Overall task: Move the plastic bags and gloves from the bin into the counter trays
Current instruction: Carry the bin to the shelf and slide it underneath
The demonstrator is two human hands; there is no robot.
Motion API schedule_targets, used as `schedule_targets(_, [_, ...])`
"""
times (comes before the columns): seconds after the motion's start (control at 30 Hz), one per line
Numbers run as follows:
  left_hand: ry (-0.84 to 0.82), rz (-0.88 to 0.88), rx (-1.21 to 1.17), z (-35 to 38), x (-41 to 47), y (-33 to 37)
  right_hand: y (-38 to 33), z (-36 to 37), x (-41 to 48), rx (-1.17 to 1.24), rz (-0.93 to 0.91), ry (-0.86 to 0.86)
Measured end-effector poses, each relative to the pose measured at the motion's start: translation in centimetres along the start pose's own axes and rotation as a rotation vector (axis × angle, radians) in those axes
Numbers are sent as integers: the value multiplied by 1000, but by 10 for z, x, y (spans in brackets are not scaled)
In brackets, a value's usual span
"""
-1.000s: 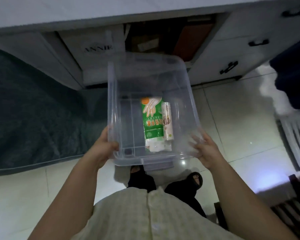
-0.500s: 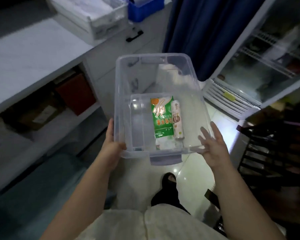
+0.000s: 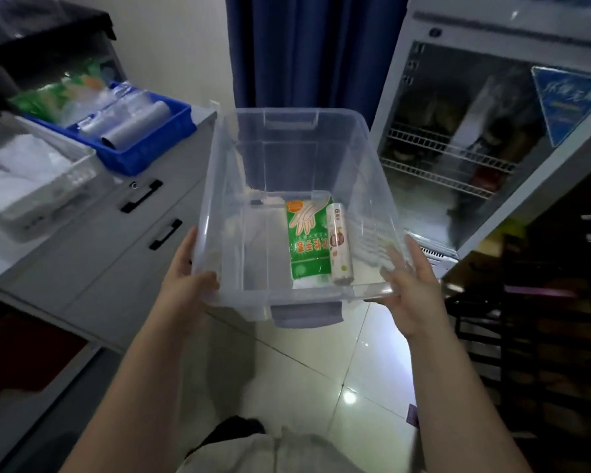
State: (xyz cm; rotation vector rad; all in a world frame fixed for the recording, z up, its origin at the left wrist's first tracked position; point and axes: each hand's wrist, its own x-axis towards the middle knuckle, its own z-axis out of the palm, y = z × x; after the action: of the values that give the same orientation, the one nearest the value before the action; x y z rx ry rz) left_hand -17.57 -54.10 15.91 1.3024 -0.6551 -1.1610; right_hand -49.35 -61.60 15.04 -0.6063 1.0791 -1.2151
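2 arms outstretched, left grip (image 3: 185, 278) clasping, right grip (image 3: 415, 295) flat-fingered

counter (image 3: 203, 114) | blue tray (image 3: 144, 158) and white tray (image 3: 48, 199) on top, side by side

Dim bluish light, glare on the floor (image 3: 349, 397), left edge seemingly motion-blurred

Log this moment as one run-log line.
bin: held up | left hand: grips rim | right hand: presses side | inside: glove pack, bag roll
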Motion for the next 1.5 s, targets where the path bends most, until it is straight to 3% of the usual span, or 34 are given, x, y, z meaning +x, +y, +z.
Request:
schedule_targets(0.27, [-41, -4, -15, 43, 180, 31, -29, 49, 166, -49, -34, -5])
schedule_targets(0.57, [18, -59, -129, 49, 434, 95, -80, 188, 392, -138, -7, -63])
schedule_targets(0.83, [231, -57, -197, 62, 582, 135, -130, 280, 579, -144, 53, -237])
schedule_targets(1.2, [621, 7, -269, 58, 744, 166, -129, 460, 825, -281, 247, -581])
schedule_targets(1.5, [818, 91, -355, -27, 872, 192, -71, 636, 948, -332, 358, -727])
